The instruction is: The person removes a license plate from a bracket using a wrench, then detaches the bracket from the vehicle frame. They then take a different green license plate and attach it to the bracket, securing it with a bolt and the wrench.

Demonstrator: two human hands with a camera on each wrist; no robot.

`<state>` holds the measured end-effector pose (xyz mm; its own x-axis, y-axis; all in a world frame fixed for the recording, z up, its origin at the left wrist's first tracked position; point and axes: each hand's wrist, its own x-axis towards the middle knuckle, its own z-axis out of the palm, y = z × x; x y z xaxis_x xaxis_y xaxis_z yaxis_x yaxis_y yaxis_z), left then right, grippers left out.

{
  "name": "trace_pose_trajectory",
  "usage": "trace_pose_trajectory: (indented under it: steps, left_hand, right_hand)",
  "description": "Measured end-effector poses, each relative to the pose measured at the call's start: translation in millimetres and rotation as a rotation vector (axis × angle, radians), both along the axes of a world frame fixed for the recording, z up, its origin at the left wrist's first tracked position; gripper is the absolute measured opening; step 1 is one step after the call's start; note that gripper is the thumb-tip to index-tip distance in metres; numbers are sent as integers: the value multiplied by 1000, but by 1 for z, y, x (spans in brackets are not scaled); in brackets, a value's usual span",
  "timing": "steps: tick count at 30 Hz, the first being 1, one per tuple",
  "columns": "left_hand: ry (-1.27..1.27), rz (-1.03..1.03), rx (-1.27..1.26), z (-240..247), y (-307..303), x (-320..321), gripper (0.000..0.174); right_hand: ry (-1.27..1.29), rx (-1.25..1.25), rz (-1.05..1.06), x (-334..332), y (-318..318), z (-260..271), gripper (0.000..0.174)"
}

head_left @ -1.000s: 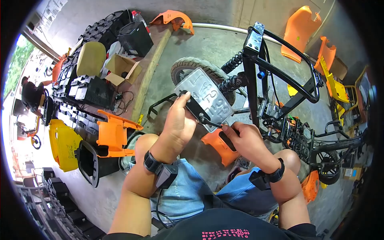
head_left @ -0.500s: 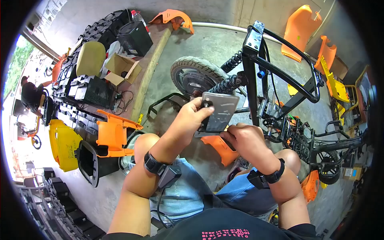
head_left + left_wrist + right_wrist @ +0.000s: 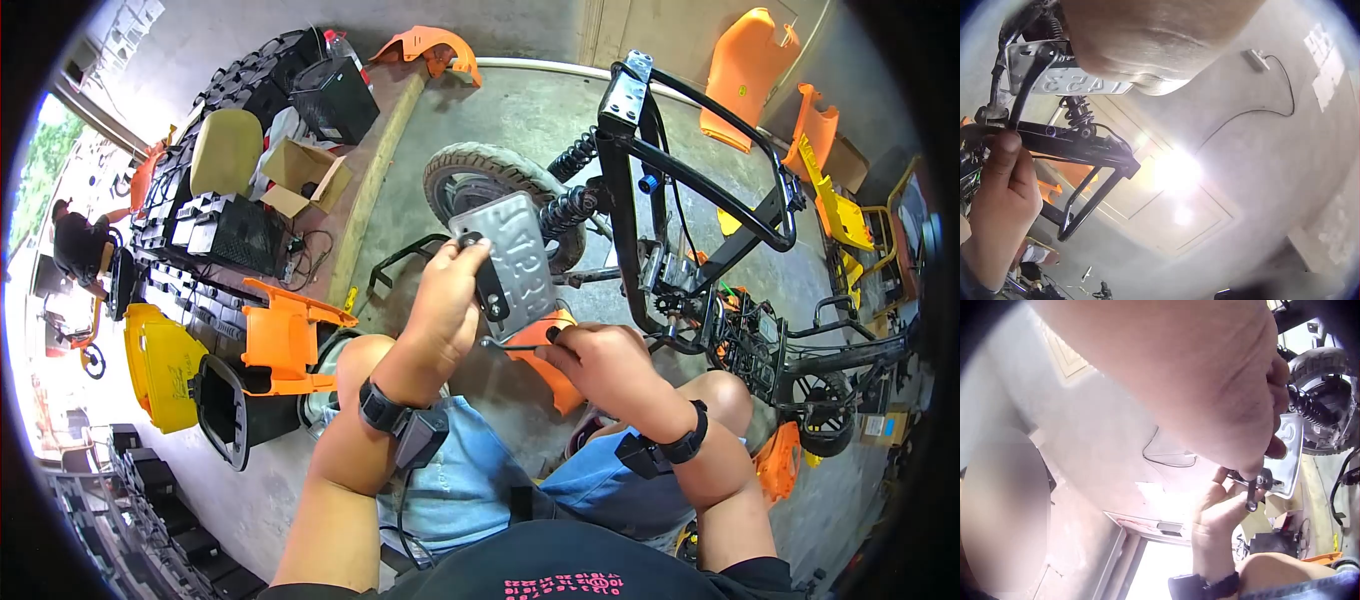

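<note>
In the head view my left hand (image 3: 447, 300) pinches a metal licence plate (image 3: 522, 262) by the black bracket (image 3: 491, 292) on its near side, thumb and finger at the bracket's upper end. The plate is tilted, its embossed characters facing up. A bolt shows at the bracket's lower end. My right hand (image 3: 612, 362) grips a dark wrench (image 3: 515, 347) between thumb and fingers. The wrench's head lies just below that bolt. From the left wrist, the wrench (image 3: 1032, 81) overlaps the plate (image 3: 1079, 87); the right wrist view shows its ring end (image 3: 1252, 505) close by the left hand (image 3: 1216, 515).
A black vehicle frame (image 3: 640, 165) with shock absorbers and a wheel (image 3: 470, 175) stands ahead. An orange panel (image 3: 545, 375) lies on the floor below the hands. Batteries (image 3: 235, 230) and a cardboard box (image 3: 305, 175) sit on the left platform. Another person (image 3: 80, 240) is far left.
The plate was turned edge-down half a second ago and now faces up again. My right hand has brought the wrench back into sight, its head now just off the bracket's lower bolt.
</note>
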<state>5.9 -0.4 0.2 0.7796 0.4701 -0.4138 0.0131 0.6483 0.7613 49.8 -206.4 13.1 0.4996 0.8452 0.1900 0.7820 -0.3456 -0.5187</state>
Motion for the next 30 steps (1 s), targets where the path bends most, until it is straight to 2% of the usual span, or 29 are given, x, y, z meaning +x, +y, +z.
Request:
trace_pose_trajectory:
  steps: [2,3,5,14,18,20,24,30]
  left_hand:
    - [-82,59,-117,-7,6,-1,23]
    - [-82,61,-116,-11,9,-1,23]
    - [-128,92,-228,-19,13,-2,24]
    - [-160,51,-309,-8,12,-4,28]
    - [-187,38,-314,-9,12,-4,29]
    - [-172,30,-247,-5,8,-4,35]
    - [-176,34,-227,-4,7,-4,33]
    - [-165,15,-157,-3,6,-5,29]
  right_hand:
    - [505,-142,-136,4,2,17,36]
    - [505,-142,-134,6,3,18,36]
    - [727,-88,-225,10,3,19,45]
    - [665,-145,-287,8,8,7,52]
    - [620,-231,-314,10,10,13,48]
    - [614,-214,-307,9,9,10,46]
    - [565,-183,-301,8,8,7,50]
    - [272,-257,-224,9,8,6,40]
